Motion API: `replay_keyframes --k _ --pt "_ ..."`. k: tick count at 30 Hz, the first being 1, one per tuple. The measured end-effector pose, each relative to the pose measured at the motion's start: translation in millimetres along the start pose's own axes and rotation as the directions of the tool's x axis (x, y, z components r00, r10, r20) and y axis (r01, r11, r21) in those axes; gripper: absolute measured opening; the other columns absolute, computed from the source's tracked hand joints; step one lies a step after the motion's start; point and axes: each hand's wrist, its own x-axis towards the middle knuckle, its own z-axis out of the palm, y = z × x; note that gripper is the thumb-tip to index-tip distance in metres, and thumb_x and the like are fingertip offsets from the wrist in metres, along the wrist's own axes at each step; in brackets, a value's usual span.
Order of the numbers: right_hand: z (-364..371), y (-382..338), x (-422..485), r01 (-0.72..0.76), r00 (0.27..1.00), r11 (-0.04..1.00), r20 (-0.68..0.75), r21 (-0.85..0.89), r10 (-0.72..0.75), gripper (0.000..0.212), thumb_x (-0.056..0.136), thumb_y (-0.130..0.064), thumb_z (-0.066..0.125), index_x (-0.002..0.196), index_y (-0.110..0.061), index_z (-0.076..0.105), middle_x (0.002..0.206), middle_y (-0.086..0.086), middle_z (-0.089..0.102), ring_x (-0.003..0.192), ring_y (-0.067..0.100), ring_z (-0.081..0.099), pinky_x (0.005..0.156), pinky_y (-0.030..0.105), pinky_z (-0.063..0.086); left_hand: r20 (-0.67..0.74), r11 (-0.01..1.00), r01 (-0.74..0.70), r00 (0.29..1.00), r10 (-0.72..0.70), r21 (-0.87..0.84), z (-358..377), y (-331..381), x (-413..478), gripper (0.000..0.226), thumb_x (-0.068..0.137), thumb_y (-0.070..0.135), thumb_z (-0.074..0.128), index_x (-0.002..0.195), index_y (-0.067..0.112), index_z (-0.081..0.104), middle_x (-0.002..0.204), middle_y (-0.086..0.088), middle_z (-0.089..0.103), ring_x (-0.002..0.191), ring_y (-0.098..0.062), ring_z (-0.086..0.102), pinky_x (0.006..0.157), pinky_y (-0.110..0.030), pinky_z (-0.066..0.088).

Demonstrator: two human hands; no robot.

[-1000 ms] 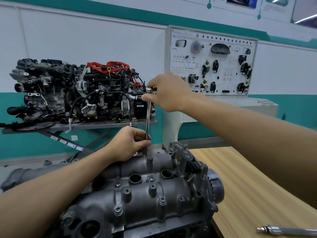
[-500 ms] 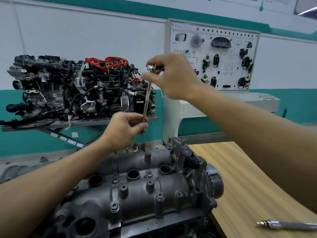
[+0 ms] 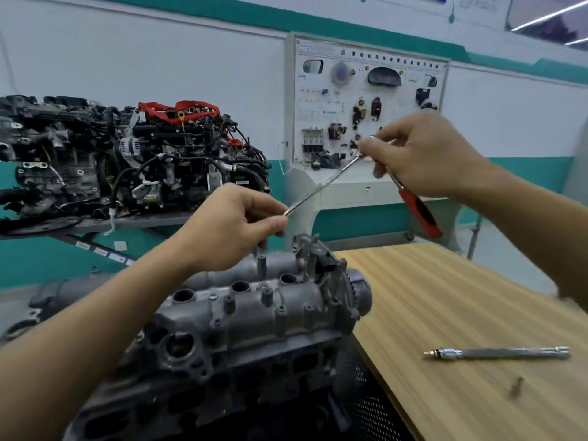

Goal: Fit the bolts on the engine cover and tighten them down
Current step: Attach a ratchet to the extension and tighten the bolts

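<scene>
Above the engine cover [image 3: 254, 316], my left hand [image 3: 235, 224] is pinching the extension bar [image 3: 321, 186] while my right hand [image 3: 423, 154] is gripping the ratchet [image 3: 416, 205]; bolts [image 3: 281, 310] are sitting in place, and I judge the tightening unfinished.

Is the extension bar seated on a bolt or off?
Off. The extension bar slants in mid-air, left hand pinching its lower end, right hand gripping the ratchet, above the engine cover.

Matt cast-metal engine cover [image 3: 254, 313], wood-grain table [image 3: 445, 297]
</scene>
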Motion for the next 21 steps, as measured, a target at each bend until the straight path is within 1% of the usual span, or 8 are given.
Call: replay_keyframes --k 2,4,8,10,12,14,17,21 --pt "-12 19 -39 -0.234 0.971 0.972 0.055 0.003 0.233 0.045 0.095 -0.044 0.06 0.062 -0.016 0.072 0.053 -0.009 0.067 0.038 0.002 0.05 0.043 0.016 0.039 -0.047 1.0 -0.015 0.999 0.015 0.01 19 20 -4 0.01 0.092 0.016 0.071 0.096 0.012 0.079 0.071 0.008 0.075 0.057 0.001 0.065 0.055 -0.011 0.049" --pt "-24 44 -84 -0.431 0.9 0.903 0.076 0.003 0.429 0.05 0.093 -0.046 0.061 0.054 -0.016 0.069 0.046 -0.006 0.062 0.037 0.003 0.049 0.041 0.018 0.036 -0.034 0.999 -0.027 0.999 0.026 -0.03 48 39 -9 0.009 0.091 0.017 0.072 0.094 0.013 0.08 0.074 0.008 0.075 0.058 0.005 0.065 0.056 -0.008 0.048" --pt "-55 95 -184 -0.655 0.739 0.741 0.077 -0.149 0.669 0.056 0.092 -0.052 0.058 0.056 -0.01 0.068 0.045 -0.002 0.06 0.034 0.004 0.043 0.049 0.024 0.032 0.191 0.995 -0.008 0.981 0.028 -0.102 144 59 -20 0.007 0.09 0.02 0.073 0.089 0.019 0.08 0.073 0.006 0.076 0.06 -0.01 0.068 0.06 -0.027 0.058" --pt "-74 120 -226 -0.747 0.642 0.642 0.061 -0.176 0.764 0.057 0.091 -0.051 0.061 0.052 -0.01 0.067 0.04 -0.003 0.053 0.031 0.006 0.038 0.049 0.025 0.03 0.312 0.991 0.039 0.95 0.004 -0.13 203 61 -27 0.005 0.09 0.021 0.073 0.09 0.02 0.078 0.076 0.004 0.076 0.058 -0.007 0.062 0.061 -0.027 0.055" --pt "-88 145 -258 -0.803 0.559 0.557 0.054 -0.212 0.827 0.057 0.09 -0.05 0.064 0.05 -0.011 0.066 0.039 -0.004 0.05 0.032 0.007 0.037 0.048 0.025 0.031 0.418 0.988 0.089 0.908 -0.029 -0.124 262 60 -38 0.003 0.09 0.021 0.073 0.091 0.021 0.076 0.079 0.004 0.075 0.06 -0.005 0.062 0.061 -0.023 0.052" --pt "-95 171 -283 -0.816 0.518 0.511 0.053 -0.27 0.854 0.051 0.09 -0.051 0.065 0.056 -0.013 0.069 0.045 -0.004 0.056 0.035 0.007 0.039 0.05 0.026 0.035 0.489 0.981 0.138 0.87 -0.055 -0.135 316 59 -51 0.003 0.089 0.018 0.074 0.091 0.018 0.076 0.079 0.003 0.073 0.066 -0.008 0.065 0.067 -0.025 0.055" --pt "-91 206 -310 -0.825 0.479 0.47 0.055 -0.312 0.876 0.043 0.09 -0.05 0.065 0.067 -0.015 0.074 0.054 0.0 0.066 0.04 0.004 0.046 0.051 0.024 0.038 0.506 0.978 0.174 0.857 -0.092 -0.117 372 57 -63 0.005 0.087 0.018 0.074 0.091 0.017 0.077 0.087 0.003 0.074 0.082 -0.01 0.069 0.08 -0.032 0.057" --pt "-77 237 -328 -0.826 0.471 0.47 0.079 -0.311 0.879 0.037 0.09 -0.046 0.066 0.064 -0.022 0.074 0.054 -0.002 0.067 0.045 0.003 0.051 0.052 0.024 0.039 0.487 0.986 0.158 0.866 -0.117 -0.044 398 41 -62 0.005 0.086 0.022 0.073 0.088 0.023 0.077 0.086 0.01 0.073 0.084 -0.006 0.067 0.081 -0.027 0.055"
